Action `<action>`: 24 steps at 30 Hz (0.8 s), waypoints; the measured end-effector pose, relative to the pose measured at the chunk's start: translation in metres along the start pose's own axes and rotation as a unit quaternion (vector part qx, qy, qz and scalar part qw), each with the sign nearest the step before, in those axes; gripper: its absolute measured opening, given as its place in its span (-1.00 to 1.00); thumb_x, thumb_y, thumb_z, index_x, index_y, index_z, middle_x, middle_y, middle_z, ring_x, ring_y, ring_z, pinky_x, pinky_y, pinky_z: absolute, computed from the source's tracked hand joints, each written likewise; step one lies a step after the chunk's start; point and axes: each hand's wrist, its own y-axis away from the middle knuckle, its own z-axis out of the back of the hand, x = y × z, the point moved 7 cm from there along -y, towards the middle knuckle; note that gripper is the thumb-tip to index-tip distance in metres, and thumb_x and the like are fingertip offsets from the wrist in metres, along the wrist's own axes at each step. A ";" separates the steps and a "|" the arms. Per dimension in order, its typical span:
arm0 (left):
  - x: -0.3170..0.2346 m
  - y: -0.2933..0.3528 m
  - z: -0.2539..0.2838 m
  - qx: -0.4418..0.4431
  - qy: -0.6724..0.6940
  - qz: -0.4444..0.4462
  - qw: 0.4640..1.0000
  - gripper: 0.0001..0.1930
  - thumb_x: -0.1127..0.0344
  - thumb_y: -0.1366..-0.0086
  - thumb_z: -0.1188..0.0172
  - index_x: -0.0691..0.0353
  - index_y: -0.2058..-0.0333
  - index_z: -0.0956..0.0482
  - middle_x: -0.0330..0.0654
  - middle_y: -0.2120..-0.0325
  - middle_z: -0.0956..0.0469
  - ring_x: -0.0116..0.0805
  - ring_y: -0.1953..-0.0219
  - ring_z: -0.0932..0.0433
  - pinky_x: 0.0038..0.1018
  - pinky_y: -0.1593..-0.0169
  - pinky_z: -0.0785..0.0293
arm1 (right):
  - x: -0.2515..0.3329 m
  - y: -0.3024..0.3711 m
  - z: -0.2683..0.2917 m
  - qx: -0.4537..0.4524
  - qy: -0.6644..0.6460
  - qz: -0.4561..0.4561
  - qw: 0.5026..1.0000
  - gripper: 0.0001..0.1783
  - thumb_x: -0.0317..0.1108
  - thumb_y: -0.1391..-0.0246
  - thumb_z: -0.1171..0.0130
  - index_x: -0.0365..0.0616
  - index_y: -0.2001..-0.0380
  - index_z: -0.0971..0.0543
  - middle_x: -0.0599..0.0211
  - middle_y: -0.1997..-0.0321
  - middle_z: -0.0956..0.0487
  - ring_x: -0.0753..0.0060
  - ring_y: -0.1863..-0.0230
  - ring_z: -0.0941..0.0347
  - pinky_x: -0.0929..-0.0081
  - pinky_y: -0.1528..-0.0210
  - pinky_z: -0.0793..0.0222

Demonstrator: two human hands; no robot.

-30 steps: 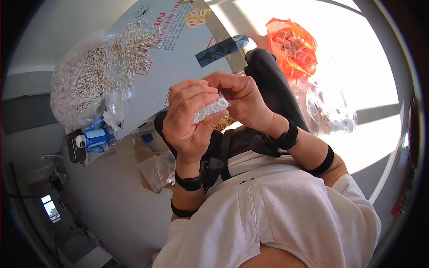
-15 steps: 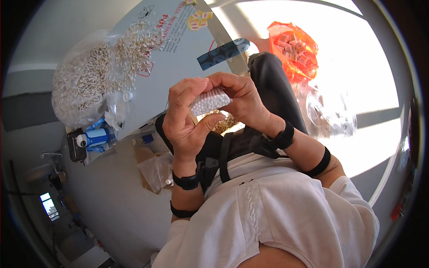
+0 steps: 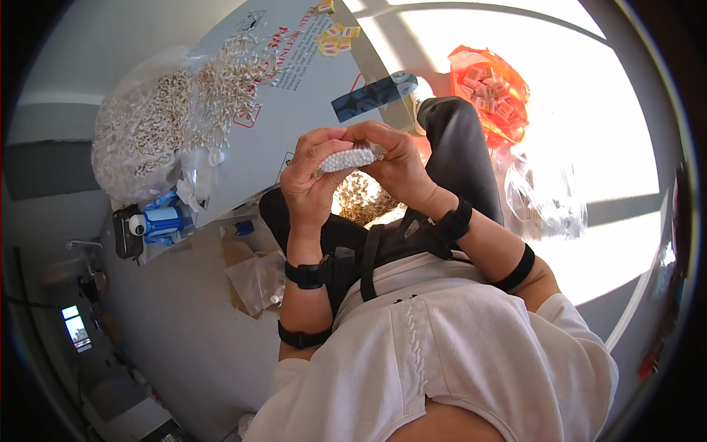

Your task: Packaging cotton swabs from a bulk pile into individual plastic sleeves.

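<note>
Between both hands, above my lap, is a tight bundle of cotton swabs, its white tips turned toward me. My left hand grips one end, fingers over the top and thumb below. At the other end my right hand is closed on it, with the fingertips of both hands nearly meeting over the top. Whether a wrapper surrounds the bundle I cannot tell. Below the hands, between my legs, more loose swabs lie in a bright heap.
A grey table at the left bears a large clear bag of swabs, a loose pile of swabs, small yellow packets and a dark blue strip. An orange bag of small packs and clear plastic bags lie on the right.
My hands have drawn slightly closer together around the bundle, which now looks flatter. My left thumb has moved up under it, and more of the heap below shows.
</note>
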 end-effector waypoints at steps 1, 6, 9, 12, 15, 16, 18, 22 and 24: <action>0.003 0.000 -0.001 0.004 0.011 0.012 1.000 -0.71 0.53 0.02 -0.38 0.24 0.25 -0.63 -0.19 0.17 -0.57 -0.34 0.08 -0.51 -0.49 0.03 -0.46 | -0.001 0.000 0.001 0.000 -0.001 0.000 1.000 -0.68 -0.66 0.18 -0.26 -0.21 0.26 -0.57 0.26 0.34 -0.52 0.34 0.25 -0.46 0.49 0.15 -0.37; 0.017 0.000 -0.003 0.023 0.034 0.033 0.999 -0.68 0.56 0.00 -0.36 0.23 0.20 -0.62 -0.20 0.15 -0.56 -0.37 0.06 -0.49 -0.49 0.00 -0.44 | -0.005 0.000 0.003 0.002 0.029 -0.020 0.999 -0.71 -0.63 0.14 -0.26 -0.21 0.26 -0.56 0.26 0.35 -0.53 0.33 0.25 -0.46 0.46 0.16 -0.37; 0.030 0.000 -0.006 0.030 0.059 0.079 0.995 -0.66 0.57 -0.04 -0.33 0.24 0.16 -0.59 -0.19 0.13 -0.55 -0.39 0.06 -0.49 -0.51 0.01 -0.42 | -0.022 0.002 0.005 0.008 0.019 -0.039 0.999 -0.75 -0.58 0.09 -0.28 -0.25 0.26 -0.56 0.28 0.36 -0.57 0.41 0.34 -0.47 0.49 0.23 -0.38; 0.040 0.004 0.001 -0.085 0.115 0.119 0.983 -0.68 0.54 -0.06 -0.32 0.29 0.16 -0.56 -0.19 0.12 -0.53 -0.41 0.09 -0.48 -0.54 0.05 -0.39 | -0.050 0.000 0.009 0.014 -0.028 -0.174 0.984 -0.75 -0.57 0.01 -0.28 -0.31 0.22 -0.53 0.35 0.29 -0.60 0.70 0.31 -0.43 0.65 0.21 -0.39; 0.047 0.017 0.014 -0.165 0.034 0.095 0.981 -0.77 0.46 -0.10 -0.34 0.32 0.25 -0.54 -0.21 0.27 -0.55 -0.49 0.24 -0.49 -0.61 0.20 -0.40 | -0.071 -0.001 0.016 -0.021 -0.104 -0.303 0.947 -0.78 -0.45 -0.06 -0.28 -0.31 0.24 -0.52 0.33 0.31 -0.59 0.62 0.33 -0.50 0.60 0.25 -0.46; 0.057 0.020 0.014 -0.163 0.029 0.151 0.974 -0.83 0.44 -0.14 -0.32 0.31 0.32 -0.51 -0.24 0.39 -0.53 -0.54 0.36 -0.47 -0.65 0.29 -0.37 | -0.080 0.005 0.017 -0.076 -0.194 -0.377 0.902 -0.77 -0.41 -0.08 -0.27 -0.29 0.23 -0.51 0.33 0.32 -0.58 0.57 0.34 -0.52 0.57 0.25 -0.50; 0.072 0.026 0.011 -0.161 0.025 0.207 0.965 -0.85 0.41 -0.17 -0.30 0.30 0.40 -0.49 -0.27 0.50 -0.51 -0.59 0.48 -0.44 -0.69 0.39 -0.34 | -0.097 0.010 0.014 -0.101 -0.263 -0.399 0.872 -0.76 -0.36 -0.15 -0.20 -0.27 0.17 -0.50 0.31 0.27 -0.58 0.47 0.29 -0.55 0.47 0.17 -0.53; 0.086 0.027 -0.019 -0.139 0.092 0.279 0.946 -0.85 0.41 -0.21 -0.26 0.30 0.46 -0.46 -0.33 0.61 -0.46 -0.62 0.60 -0.37 -0.69 0.51 -0.27 | -0.113 0.018 -0.002 -0.149 -0.435 -0.429 0.777 -0.80 -0.43 -0.15 -0.16 -0.32 0.19 -0.48 0.20 0.25 -0.56 0.36 0.25 -0.53 0.39 0.16 -0.49; 0.088 0.026 -0.016 -0.148 0.023 0.255 0.955 -0.84 0.42 -0.21 -0.24 0.31 0.50 -0.47 -0.32 0.63 -0.45 -0.61 0.60 -0.37 -0.68 0.51 -0.27 | -0.115 0.019 -0.007 -0.153 -0.451 -0.425 0.770 -0.79 -0.43 -0.17 -0.14 -0.32 0.17 -0.48 0.21 0.25 -0.56 0.36 0.22 -0.52 0.39 0.13 -0.48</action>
